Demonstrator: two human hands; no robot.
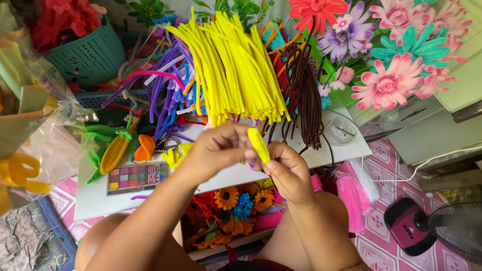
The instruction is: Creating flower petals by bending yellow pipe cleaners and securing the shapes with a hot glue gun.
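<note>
White table: both hands pinch yellow pipe-cleaner piece.

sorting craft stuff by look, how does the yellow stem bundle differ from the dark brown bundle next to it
The yellow bundle is bright, thick and fans out with mostly straight stems. The dark brown bundle is far thinner, and its stems hang down with wavy, curling ends. The yellow one lies left of centre; the brown one lies to its right. Both are fuzzy craft stems resting on the white board, beyond the hands.
</note>
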